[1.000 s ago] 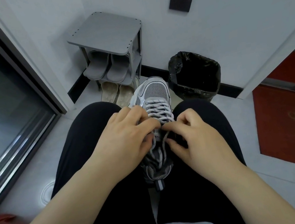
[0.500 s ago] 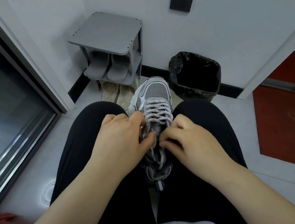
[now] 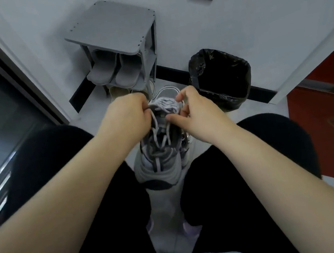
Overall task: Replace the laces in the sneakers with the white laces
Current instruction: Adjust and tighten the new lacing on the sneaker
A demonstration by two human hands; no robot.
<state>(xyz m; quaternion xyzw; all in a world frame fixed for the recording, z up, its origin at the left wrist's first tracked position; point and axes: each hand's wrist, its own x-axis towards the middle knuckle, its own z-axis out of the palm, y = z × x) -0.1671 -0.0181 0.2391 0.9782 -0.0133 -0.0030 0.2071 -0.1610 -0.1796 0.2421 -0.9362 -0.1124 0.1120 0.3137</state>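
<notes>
The sneaker [image 3: 161,167] sits between the person's knees with its toe toward the wall, its laces [image 3: 166,104] gripped in the curled left hand [image 3: 129,119] and pinched by the right hand [image 3: 191,111], while the shoe rack [image 3: 112,24] and bin [image 3: 240,82] stand close beyond.

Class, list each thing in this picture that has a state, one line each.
Sneaker: between the thighs, toe pointing away.
Laces: threaded near the toe, loose near the tongue.
Left hand: grips a lace strand.
Right hand: pinches the laces.
Bin: open, black-lined.
Shoe rack: holds grey slippers.
</notes>
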